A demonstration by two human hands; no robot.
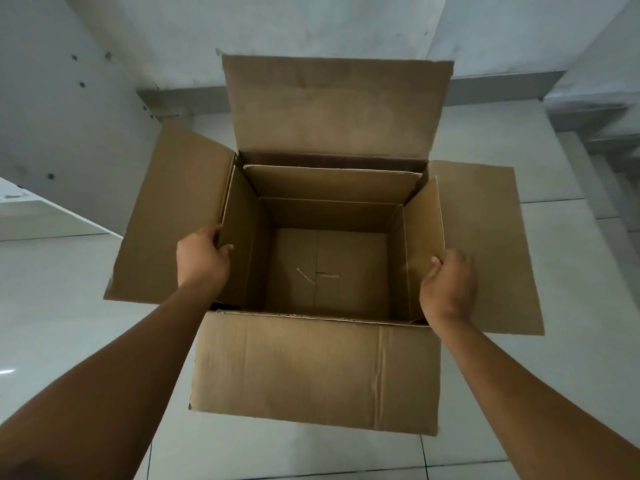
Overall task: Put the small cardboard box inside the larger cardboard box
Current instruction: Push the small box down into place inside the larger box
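The larger cardboard box [311, 368] stands on the floor with all its flaps spread outward. The small cardboard box [332, 214] sits within its opening, open at the top, its flaps standing up, its bare floor visible. A dark gap shows between the two boxes at the far side. My left hand [202, 258] grips the small box's left flap at its near edge. Gripping the right flap is my right hand [448, 285], thumb on the inside. How deep the small box sits cannot be told.
Pale floor tiles [571, 375] surround the boxes. White walls [69, 116] rise behind and at the left, with a grey skirting strip at the back. Steps [602, 126] climb at the far right. A white ledge [41, 209] juts in at the left.
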